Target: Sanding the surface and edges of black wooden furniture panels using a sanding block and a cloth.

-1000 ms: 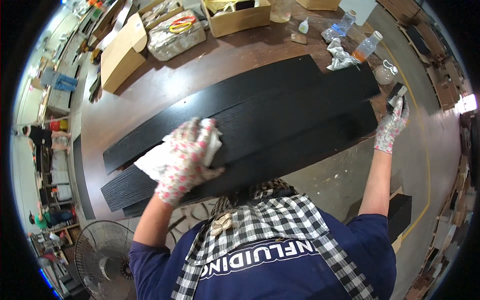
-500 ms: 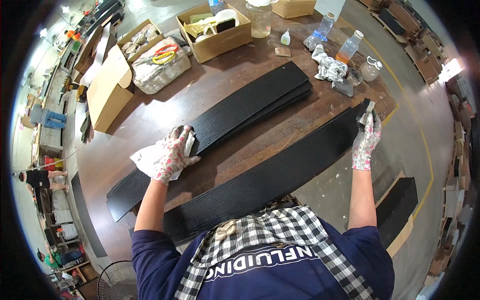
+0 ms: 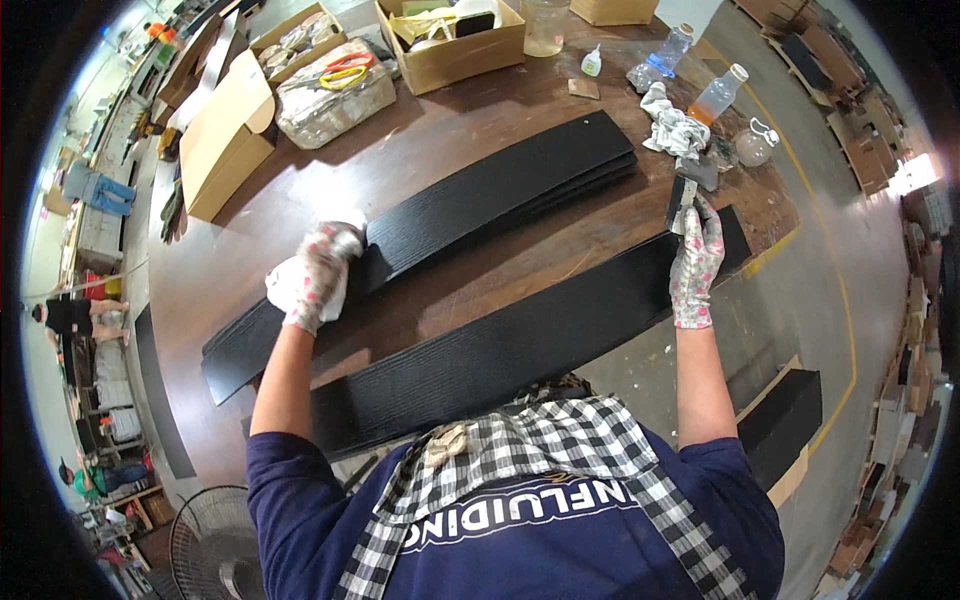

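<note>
Two long black wood-grain boards lie on a dark brown workbench [image 3: 250, 290]. The far board stack [image 3: 500, 190] runs diagonally across the bench. The near board [image 3: 520, 350] lies along the front edge. My left hand [image 3: 315, 275], in a patterned glove, presses a white cloth [image 3: 285, 285] onto the far board's left part. My right hand [image 3: 697, 262], also gloved, grips a small dark scraper-like tool [image 3: 682, 203] at the near board's right end.
Open cardboard boxes [image 3: 450, 50] and a clear plastic bin [image 3: 330, 95] stand at the back. Plastic bottles [image 3: 720, 95], a crumpled rag [image 3: 675, 130] and a small glue bottle [image 3: 592, 62] sit back right. More black boards [image 3: 785, 420] lean at the right; a fan [image 3: 210, 540] is lower left. People stand far left.
The near board has been separated from the stack and now lies at the bench's front edge. My left hand with the cloth stays on the far board; my right hand keeps the tool.
</note>
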{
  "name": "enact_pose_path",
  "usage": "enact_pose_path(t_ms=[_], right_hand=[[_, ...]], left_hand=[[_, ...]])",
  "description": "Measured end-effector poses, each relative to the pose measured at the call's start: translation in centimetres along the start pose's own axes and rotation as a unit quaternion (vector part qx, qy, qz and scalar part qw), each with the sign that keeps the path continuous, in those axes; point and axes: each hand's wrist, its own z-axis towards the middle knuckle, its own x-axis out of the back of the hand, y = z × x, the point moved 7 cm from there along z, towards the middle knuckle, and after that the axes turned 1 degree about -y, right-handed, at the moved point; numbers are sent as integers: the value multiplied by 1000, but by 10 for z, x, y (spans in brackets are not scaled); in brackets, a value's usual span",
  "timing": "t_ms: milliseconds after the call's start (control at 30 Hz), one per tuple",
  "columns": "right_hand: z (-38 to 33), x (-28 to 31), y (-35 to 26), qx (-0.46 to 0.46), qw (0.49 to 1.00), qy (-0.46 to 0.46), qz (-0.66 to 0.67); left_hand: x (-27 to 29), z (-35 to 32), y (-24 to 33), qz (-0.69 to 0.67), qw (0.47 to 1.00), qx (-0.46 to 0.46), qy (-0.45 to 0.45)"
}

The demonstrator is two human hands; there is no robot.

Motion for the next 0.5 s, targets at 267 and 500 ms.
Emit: enact_pose_path(t_ms=[267,500], right_hand=[[1,-1,17,-26,999,-25,2],[3,-3,19,-31,999,-24,1]], left_hand=[[237,-46,6,-323,827,-202,414],[43,-43,40,-99,981,165,-10]])
